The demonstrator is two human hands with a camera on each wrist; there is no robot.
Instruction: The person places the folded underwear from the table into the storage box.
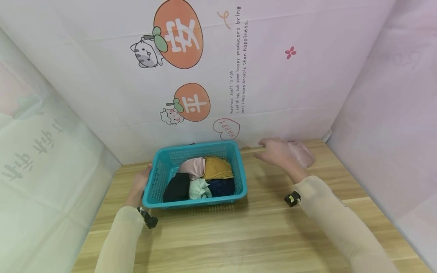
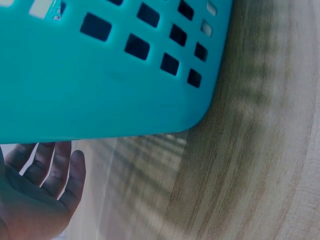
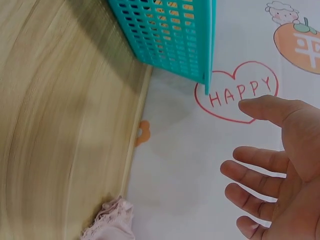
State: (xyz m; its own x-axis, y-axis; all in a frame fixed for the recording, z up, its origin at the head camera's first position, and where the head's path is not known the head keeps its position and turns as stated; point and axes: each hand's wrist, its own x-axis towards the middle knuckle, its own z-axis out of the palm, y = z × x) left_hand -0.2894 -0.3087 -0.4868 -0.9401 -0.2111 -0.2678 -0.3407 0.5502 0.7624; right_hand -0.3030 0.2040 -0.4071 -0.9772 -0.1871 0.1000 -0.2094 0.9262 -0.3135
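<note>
A turquoise plastic basket point(image 1: 195, 204) stands near the back wall with several folded fabric pieces in it: a pale pink one point(image 1: 192, 168), a mustard one point(image 1: 217, 168), a black one point(image 1: 176, 187), a mint one point(image 1: 199, 188) and a navy one point(image 1: 221, 187). Against its left side is my left hand point(image 1: 139, 182), its fingers loosely extended by the rim in the left wrist view. My right hand point(image 1: 275, 151) hovers right of the basket with fingers spread and nothing in them. Beside it, partly hidden, lies a pink lace-edged garment point(image 1: 304, 154).
The wooden table point(image 1: 211, 242) meets a white printed back wall cloth point(image 1: 273, 83). Side cloths rise at the left point(image 1: 51, 151) and right point(image 1: 392, 113) of the table.
</note>
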